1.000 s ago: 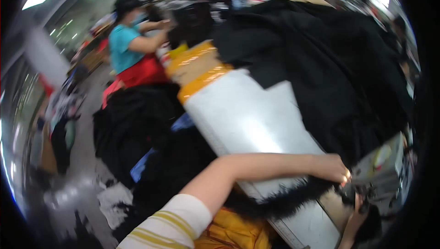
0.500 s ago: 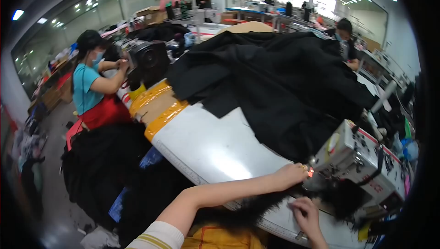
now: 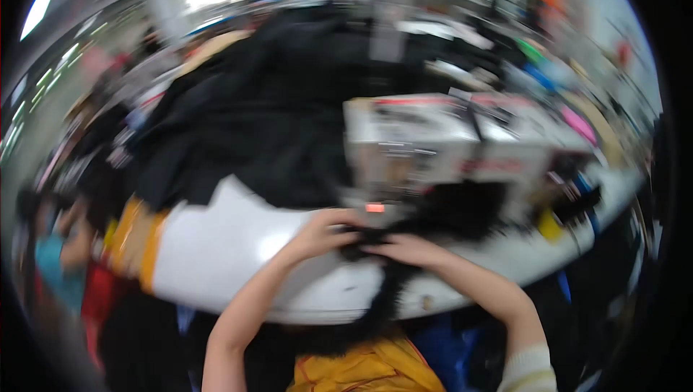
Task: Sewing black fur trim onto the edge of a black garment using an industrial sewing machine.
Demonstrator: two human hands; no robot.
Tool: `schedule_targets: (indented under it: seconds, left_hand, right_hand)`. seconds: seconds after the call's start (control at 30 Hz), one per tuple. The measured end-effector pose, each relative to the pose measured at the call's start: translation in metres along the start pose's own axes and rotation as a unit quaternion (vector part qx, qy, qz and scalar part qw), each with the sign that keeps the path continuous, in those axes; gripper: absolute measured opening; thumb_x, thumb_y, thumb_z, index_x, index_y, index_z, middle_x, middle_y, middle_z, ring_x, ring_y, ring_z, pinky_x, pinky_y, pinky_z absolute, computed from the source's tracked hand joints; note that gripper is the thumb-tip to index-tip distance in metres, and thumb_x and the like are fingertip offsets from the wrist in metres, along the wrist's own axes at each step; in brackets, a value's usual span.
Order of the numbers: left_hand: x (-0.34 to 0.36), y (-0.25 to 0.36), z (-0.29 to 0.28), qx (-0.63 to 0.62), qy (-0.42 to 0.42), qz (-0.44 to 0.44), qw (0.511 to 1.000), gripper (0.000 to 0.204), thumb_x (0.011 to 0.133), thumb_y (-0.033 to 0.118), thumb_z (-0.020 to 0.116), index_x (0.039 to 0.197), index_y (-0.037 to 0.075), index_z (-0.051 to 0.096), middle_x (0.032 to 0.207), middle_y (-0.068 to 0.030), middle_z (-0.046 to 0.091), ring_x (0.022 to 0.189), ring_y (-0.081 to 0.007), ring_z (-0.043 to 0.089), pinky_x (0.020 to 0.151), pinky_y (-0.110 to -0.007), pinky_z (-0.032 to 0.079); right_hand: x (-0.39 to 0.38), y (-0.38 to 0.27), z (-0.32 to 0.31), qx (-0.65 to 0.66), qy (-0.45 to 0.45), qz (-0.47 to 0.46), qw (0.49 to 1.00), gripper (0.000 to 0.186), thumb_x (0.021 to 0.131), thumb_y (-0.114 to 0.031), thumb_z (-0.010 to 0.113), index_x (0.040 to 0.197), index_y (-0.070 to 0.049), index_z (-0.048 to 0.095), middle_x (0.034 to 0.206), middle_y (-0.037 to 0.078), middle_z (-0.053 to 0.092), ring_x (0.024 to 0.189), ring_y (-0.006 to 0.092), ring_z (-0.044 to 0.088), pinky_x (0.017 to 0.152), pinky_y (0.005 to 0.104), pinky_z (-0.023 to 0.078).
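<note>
Side by side at the front of the white sewing machine (image 3: 426, 139), my left hand (image 3: 325, 233) and my right hand (image 3: 408, 249) close on a strip of black fur (image 3: 386, 294). The strip hangs from between them over the table's near edge toward my lap. Both hands are blurred, and the black material hides some fingertips. Just beyond my hands a small red light glows by the needle area, whose details are smeared. More black fur (image 3: 465, 208) lies under the machine's arm, right of my hands.
A large heap of black cloth (image 3: 274, 96) covers the far left of the white table (image 3: 209, 240). Yellow tape wraps the table's left end (image 3: 137, 240). A co-worker in a blue top (image 3: 61, 255) is at far left. Yellow cloth (image 3: 368, 367) lies on my lap.
The view has swung right, bringing the sewing machine toward the middle. My right hand, which was apart near the table edge, has come up beside my left hand onto the fur.
</note>
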State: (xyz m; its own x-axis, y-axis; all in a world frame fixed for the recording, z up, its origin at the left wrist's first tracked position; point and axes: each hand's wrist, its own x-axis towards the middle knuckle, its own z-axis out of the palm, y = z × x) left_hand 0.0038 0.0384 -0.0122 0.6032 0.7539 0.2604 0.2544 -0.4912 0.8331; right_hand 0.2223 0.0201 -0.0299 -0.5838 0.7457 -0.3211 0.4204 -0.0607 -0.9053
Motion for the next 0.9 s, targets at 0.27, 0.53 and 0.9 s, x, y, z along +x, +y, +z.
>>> schedule_targets:
  seconds: [0.27,0.53,0.9]
  left_hand:
    - [0.004,0.009,0.034,0.229,0.023,0.059,0.971,0.027,0.048,-0.007,0.062,0.073,0.002,0.057,0.078,-0.0090,0.062,0.077,-0.0253,0.060,0.072,-0.031,0.045]
    - [-0.011,-0.004,0.036,0.483,-0.024,0.177,0.857,0.028,0.069,0.011,0.057,0.095,0.009,0.067,0.101,-0.0056,0.064,0.098,-0.0218,0.062,0.082,-0.033,0.050]
    - [-0.010,-0.005,0.024,0.466,0.039,0.258,0.845,0.023,0.068,0.008,0.060,0.090,0.009,0.066,0.097,0.0012,0.063,0.093,-0.0129,0.063,0.071,-0.022,0.053]
  right_hand:
    - [0.037,0.038,-0.015,0.037,-0.041,-0.068,0.996,0.030,0.072,-0.025,0.063,0.081,0.002,0.068,0.078,0.015,0.067,0.073,0.0210,0.063,0.069,0.0334,0.048]
    - [-0.012,0.029,-0.031,-0.566,0.148,-0.283,0.760,0.009,0.073,-0.017,0.057,0.066,-0.013,0.060,0.074,0.005,0.061,0.078,0.0227,0.063,0.058,0.0379,0.051]
    - [-0.002,0.012,-0.029,-0.490,0.147,-0.406,0.757,0.023,0.076,-0.013,0.055,0.099,-0.011,0.059,0.102,0.000,0.055,0.103,0.0155,0.054,0.086,0.0280,0.044]
